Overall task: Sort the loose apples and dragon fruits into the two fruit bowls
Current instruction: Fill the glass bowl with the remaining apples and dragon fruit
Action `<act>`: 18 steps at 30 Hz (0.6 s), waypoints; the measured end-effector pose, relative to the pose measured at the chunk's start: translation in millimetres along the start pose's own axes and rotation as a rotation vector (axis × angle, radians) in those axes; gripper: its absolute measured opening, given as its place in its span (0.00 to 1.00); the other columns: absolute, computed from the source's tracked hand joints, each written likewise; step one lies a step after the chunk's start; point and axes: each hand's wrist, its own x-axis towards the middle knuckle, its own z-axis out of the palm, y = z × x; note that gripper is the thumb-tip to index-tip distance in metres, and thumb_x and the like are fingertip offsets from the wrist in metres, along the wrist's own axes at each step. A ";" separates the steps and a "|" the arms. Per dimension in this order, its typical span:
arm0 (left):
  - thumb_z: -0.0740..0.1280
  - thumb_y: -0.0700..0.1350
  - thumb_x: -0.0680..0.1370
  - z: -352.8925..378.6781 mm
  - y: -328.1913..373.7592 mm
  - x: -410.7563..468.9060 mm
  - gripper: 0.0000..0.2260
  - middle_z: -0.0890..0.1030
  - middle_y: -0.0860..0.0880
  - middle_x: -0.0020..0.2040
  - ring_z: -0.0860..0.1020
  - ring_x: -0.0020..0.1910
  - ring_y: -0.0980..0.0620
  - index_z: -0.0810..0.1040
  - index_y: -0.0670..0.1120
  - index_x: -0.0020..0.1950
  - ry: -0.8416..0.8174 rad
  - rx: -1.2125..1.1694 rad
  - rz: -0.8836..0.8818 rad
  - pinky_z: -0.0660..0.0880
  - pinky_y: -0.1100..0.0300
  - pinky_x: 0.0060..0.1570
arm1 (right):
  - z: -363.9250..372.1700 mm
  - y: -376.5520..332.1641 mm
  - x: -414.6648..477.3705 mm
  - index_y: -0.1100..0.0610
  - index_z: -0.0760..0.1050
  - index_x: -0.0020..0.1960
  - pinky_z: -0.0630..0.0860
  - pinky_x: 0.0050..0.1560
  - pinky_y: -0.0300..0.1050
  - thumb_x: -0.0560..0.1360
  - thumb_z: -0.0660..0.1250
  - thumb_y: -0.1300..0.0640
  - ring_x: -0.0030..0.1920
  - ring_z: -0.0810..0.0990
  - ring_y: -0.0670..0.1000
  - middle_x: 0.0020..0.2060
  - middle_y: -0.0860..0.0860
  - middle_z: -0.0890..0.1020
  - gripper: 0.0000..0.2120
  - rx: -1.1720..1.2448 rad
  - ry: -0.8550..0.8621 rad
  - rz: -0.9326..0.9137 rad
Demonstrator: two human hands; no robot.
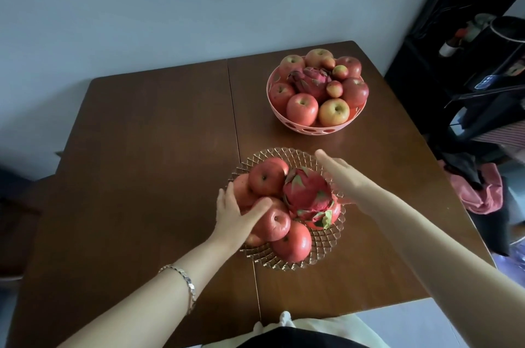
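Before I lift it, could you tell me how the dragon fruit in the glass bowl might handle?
The dragon fruit looks bulkier than the apples, so probably heavy enough to need a full-hand grip. Its leafy scales should give purchase. It rests on piled apples, which may roll once it leaves.

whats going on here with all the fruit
A person is busy at the glass bowl on the table. Their left hand rests on its apples, fingers spread, while the right hand reaches flat past its dragon fruit. The pink bowl behind is heaped with more apples around a second dragon fruit.
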 end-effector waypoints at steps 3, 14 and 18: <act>0.70 0.60 0.70 -11.0 -4.0 10.1 0.47 0.43 0.48 0.78 0.48 0.77 0.47 0.43 0.50 0.78 0.024 -0.066 -0.141 0.51 0.47 0.74 | -11.6 23.3 2.8 0.56 0.62 0.71 0.65 0.68 0.55 0.73 0.56 0.33 0.64 0.70 0.56 0.69 0.55 0.69 0.36 0.126 0.115 0.025; 0.80 0.64 0.42 -23.1 -3.2 27.4 0.67 0.64 0.46 0.73 0.66 0.70 0.42 0.50 0.57 0.75 -0.190 -0.307 -0.377 0.69 0.36 0.62 | 3.9 45.1 7.1 0.43 0.61 0.70 0.66 0.66 0.66 0.47 0.70 0.28 0.64 0.73 0.59 0.67 0.53 0.72 0.54 0.270 -0.186 0.110; 0.80 0.62 0.45 -24.3 -1.5 26.6 0.61 0.69 0.47 0.70 0.69 0.67 0.42 0.57 0.52 0.73 -0.176 -0.328 -0.370 0.70 0.35 0.61 | 5.2 38.9 8.0 0.43 0.75 0.50 0.77 0.46 0.47 0.66 0.67 0.38 0.48 0.80 0.50 0.53 0.51 0.81 0.16 0.224 -0.139 0.015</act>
